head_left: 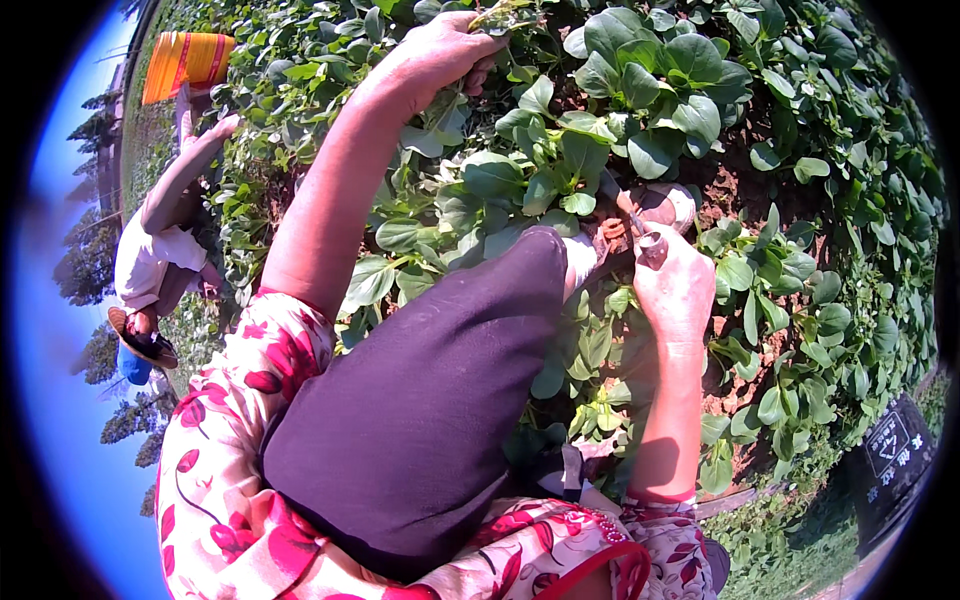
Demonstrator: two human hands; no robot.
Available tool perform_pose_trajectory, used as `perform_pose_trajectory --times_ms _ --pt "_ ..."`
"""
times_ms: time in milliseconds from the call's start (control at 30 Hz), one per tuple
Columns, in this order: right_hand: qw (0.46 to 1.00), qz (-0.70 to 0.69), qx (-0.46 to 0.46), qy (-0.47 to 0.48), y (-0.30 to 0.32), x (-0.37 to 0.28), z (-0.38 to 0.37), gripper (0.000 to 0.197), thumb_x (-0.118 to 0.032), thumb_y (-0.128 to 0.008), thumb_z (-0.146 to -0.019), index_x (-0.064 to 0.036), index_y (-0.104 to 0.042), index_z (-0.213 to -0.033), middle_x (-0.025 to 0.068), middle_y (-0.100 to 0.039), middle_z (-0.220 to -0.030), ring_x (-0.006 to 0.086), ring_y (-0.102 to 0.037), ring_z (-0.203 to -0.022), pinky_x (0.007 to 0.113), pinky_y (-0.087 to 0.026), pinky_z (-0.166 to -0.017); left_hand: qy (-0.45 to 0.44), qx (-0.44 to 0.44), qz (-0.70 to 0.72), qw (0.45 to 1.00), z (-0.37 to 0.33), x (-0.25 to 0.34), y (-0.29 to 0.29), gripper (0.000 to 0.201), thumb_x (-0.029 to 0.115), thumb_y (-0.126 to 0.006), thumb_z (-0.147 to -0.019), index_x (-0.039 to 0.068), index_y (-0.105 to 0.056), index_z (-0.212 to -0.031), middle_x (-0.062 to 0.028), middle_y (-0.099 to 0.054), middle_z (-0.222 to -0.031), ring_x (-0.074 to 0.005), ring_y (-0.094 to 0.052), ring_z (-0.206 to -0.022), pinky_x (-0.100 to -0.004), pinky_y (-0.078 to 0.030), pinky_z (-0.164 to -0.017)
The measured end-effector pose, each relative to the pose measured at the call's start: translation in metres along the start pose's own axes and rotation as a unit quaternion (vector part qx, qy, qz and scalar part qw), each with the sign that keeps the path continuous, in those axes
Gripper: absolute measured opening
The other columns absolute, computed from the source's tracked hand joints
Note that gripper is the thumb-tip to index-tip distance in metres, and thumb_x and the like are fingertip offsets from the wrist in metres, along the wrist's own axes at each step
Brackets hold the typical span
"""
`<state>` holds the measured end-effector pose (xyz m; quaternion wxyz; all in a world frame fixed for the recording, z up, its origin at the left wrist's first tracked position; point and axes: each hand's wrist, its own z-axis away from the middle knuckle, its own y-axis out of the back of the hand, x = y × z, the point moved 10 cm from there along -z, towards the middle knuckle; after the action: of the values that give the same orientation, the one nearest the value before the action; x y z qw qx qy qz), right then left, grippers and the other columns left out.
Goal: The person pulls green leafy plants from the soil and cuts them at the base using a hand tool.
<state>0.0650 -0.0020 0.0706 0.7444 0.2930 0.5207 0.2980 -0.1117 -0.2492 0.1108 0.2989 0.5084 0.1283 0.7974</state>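
My left hand (450,55) reaches out over the leafy rows at the top of the view. Its fingers are closed around a thin pale-green plant (506,13), whose far end runs out of the picture. Closer in, my right hand (675,285) grips a small hand tool (627,205) with a brownish handle and a round, hollow-looking butt end. The narrow front of that tool points down among the leaves; its tip is hidden. Just ahead of it grows a broad-leaved green plant (575,165). My shoe (668,205) stands on the soil beside the tool.
My bent knee in dark trousers (420,400) fills the middle. Dense leafy greens (690,75) surround both hands, with reddish soil (735,190) between. At the left, another person (165,255) in a hat bends toward the rows near an orange-yellow container (187,65). A black bag-like object (893,460) lies lower right.
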Motion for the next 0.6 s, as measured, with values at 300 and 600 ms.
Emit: perform_pose_trajectory --times_ms 300,600 --pt "0.995 0.041 -0.037 0.088 -0.006 -0.067 -0.063 0.019 -0.012 -0.063 -0.075 -0.0085 -0.068 -0.093 0.0167 -0.066 -0.084 0.0348 -0.064 -0.080 0.042 -0.051 -0.071 0.028 0.031 -0.049 0.998 -0.013 -0.036 -0.013 0.020 0.023 -0.069 -0.078 0.005 -0.068 -0.086 0.0008 -0.048 -0.050 -0.0089 -0.045 -0.045 -0.0286 -0.038 -0.044" --pt "0.974 0.139 -0.089 0.152 0.016 -0.081 -0.031 0.015 -0.010 -0.063 -0.072 -0.0099 -0.070 -0.085 0.0144 -0.067 -0.079 0.0326 -0.065 -0.076 0.041 -0.051 -0.070 0.016 -0.046 -0.152 0.987 -0.015 -0.058 -0.060 0.024 0.024 -0.066 -0.081 0.001 -0.067 -0.089 -0.0052 -0.065 -0.070 -0.0100 -0.059 -0.061 -0.0277 -0.048 -0.057"
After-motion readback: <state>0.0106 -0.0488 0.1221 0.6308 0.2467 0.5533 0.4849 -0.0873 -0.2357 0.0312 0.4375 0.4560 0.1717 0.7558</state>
